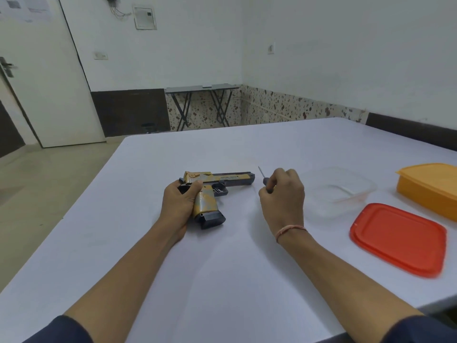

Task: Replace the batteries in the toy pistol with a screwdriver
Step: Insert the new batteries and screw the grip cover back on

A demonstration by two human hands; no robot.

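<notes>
Left grip (179, 201) clamps toy pistol (222, 180), right grip (282, 194) clamps screwdriver (263, 176), over white table (222, 280) near door (49, 82).

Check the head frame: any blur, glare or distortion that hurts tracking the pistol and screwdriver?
Head view: soft even light, faint shadows by the left hand and right hand, no glare on the toy pistol. Head view: wide-angle bowing curves the door and table edges. Head view: red lid smears at its right edge; clear container barely separates from the table; screwdriver shaft thin but legible.
</notes>
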